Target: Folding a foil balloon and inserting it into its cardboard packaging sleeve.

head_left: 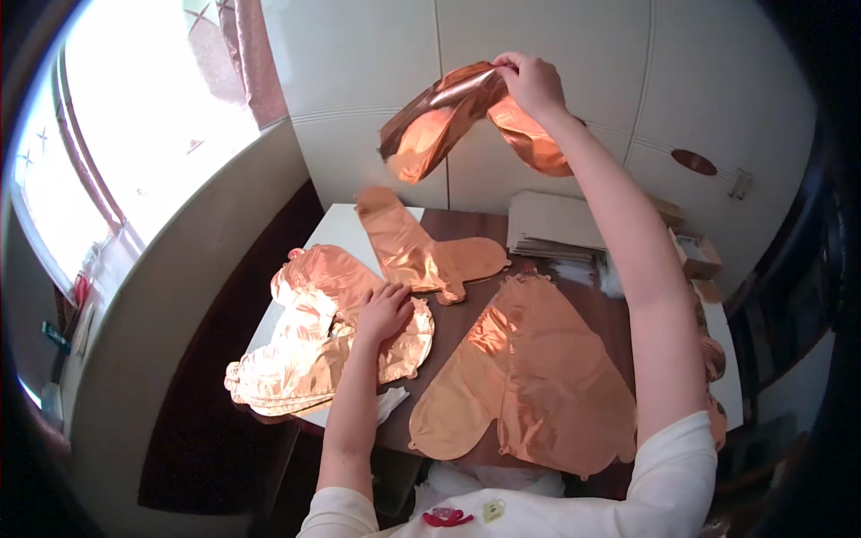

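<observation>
The person's right grip [535,87] pinches a drooping copper foil piece [426,139], holding it up above the desk [448,339]. The left grip [385,313], fingers loosely spread, rests on a foil pile [305,350] (glaring almost white in places) beside a broad flat foil shape [552,377].

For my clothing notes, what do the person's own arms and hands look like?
The left hand and right hand are bare, with no gloves or watch visible. Both forearms are uncovered below short white sleeves, part of a white top with red and yellowish motifs.
</observation>
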`<state>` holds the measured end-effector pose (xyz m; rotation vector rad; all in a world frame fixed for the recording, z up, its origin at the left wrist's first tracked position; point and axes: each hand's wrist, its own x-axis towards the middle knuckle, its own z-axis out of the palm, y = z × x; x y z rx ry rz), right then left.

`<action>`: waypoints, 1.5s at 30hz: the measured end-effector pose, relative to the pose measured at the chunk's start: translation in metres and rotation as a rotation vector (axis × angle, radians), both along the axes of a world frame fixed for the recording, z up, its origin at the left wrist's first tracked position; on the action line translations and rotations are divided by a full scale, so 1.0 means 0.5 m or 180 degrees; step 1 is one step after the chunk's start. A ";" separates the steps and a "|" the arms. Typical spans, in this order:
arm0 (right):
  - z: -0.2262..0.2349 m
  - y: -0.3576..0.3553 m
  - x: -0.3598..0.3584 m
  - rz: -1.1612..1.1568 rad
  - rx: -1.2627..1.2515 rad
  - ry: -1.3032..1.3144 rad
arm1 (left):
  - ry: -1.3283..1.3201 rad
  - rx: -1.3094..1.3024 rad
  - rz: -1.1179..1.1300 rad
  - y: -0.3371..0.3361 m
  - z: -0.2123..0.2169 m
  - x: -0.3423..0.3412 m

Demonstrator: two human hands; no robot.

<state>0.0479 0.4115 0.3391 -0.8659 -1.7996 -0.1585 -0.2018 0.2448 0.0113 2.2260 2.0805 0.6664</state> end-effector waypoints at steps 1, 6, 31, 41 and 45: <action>-0.002 -0.010 0.020 0.0020 0.0077 -0.0149 | -0.0019 -0.0019 -0.0024 0.002 -0.003 0.001; -0.053 -0.135 0.114 0.0216 0.0037 -0.0506 | -0.0192 -0.0094 -0.0059 0.005 -0.006 -0.006; -0.029 -0.393 0.379 0.0140 -0.0272 -0.0801 | -0.3644 -0.0696 -0.2878 -0.030 0.266 0.290; -0.022 -0.422 0.421 -0.0027 -0.0328 -0.0892 | -0.2786 -0.0716 -0.1902 -0.076 0.267 0.357; -0.016 -0.431 0.437 0.0070 -0.0774 -0.0960 | -0.2523 -0.0524 -0.1994 -0.068 0.265 0.350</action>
